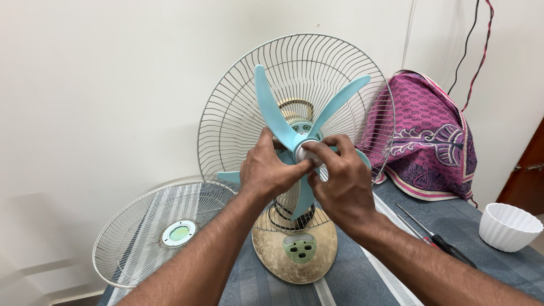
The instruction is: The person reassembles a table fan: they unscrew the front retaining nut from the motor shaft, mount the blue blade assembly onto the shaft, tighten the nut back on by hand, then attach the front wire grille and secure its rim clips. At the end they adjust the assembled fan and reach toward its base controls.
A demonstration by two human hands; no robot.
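Stood on a table (362, 280) covered in blue-grey striped cloth: a dusty beige fan base (294, 249) at centre. Leaned at the left edge against the wall, a detached white wire fan guard (153, 232). Lay to the right, just beside the base, two screwdrivers (436, 241), tips toward the back. Sat at the far right, a white ribbed bowl (509, 226). Slumped at the rear right, a purple patterned cloth bundle (428, 139).

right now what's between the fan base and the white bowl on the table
In the head view, two screwdrivers lie on the striped cloth between the fan base and the white bowl; the right forearm also crosses that stretch.
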